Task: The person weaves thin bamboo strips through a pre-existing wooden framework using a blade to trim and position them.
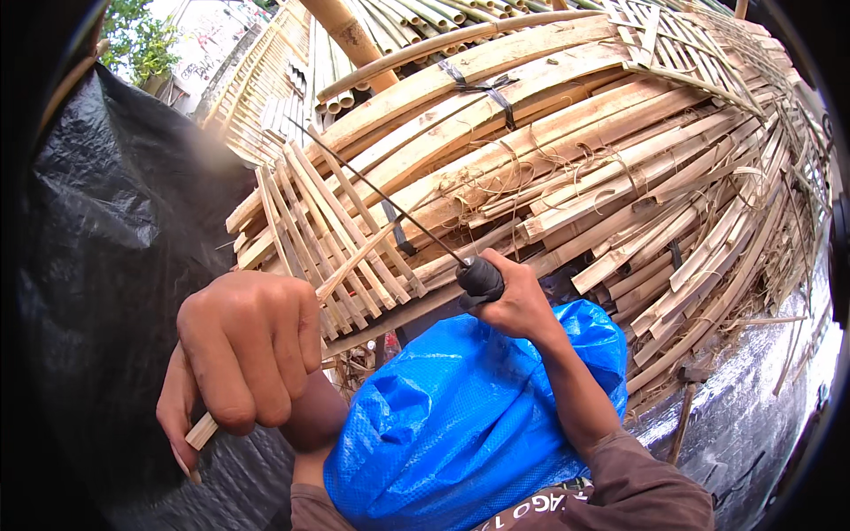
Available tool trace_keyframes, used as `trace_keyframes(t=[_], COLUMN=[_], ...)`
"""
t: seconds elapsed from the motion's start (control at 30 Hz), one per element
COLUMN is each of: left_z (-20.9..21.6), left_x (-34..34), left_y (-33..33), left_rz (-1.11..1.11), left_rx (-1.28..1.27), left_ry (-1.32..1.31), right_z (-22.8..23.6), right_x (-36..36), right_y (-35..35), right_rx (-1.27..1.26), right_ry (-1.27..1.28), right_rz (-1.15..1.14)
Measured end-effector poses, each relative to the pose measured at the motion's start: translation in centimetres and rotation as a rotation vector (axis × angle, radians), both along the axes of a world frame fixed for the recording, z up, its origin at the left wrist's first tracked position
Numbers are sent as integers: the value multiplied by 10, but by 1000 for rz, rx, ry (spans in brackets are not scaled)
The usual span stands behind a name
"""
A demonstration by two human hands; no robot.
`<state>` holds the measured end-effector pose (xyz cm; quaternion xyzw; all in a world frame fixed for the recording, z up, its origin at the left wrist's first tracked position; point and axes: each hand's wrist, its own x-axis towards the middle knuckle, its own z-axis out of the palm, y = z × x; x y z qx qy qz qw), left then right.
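My left hand (243, 345) is raised close to the camera at the lower left, its fingers curled round a short pale bamboo strip (202, 431). Only one cut end of the strip shows below the fingers. A long thin blade (381, 190) with a black-wrapped handle (481, 278) is in my right hand (513, 301); it points up and left across the bamboo, seen nearly edge-on. Beneath the blade lies a row of slim bamboo slats (328, 234), with a crosspiece over them. A blue plastic sheet (443, 416) covers my lap between my forearms.
Split bamboo lengths (549, 133), some tied with black strips, are heaped ahead and to the right. Black plastic sheeting (115, 212) hangs at the left. Bamboo poles (434, 13) lie behind the heap. A hammer-like tool (693, 375) rests at the lower right beside shiny sheeting (735, 398).
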<state>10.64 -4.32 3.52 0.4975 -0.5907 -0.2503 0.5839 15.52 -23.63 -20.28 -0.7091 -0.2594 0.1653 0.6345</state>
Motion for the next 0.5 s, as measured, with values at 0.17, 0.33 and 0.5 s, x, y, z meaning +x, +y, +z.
trace_keyframes(t=[0.17,0.33,0.5], left_z=[2,-1,4], left_x=[-1,5,4], left_y=[15,7,11], left_rz=[-5,-5,83], left_rx=[-55,-66,-127], left_ry=[-41,-17,-21], right_z=[-57,-93,-34], right_x=[16,26,2], right_y=[17,14,13], right_rx=[-120,-398,-217], right_ry=[33,40,89], right_rz=[-102,-278,-159])
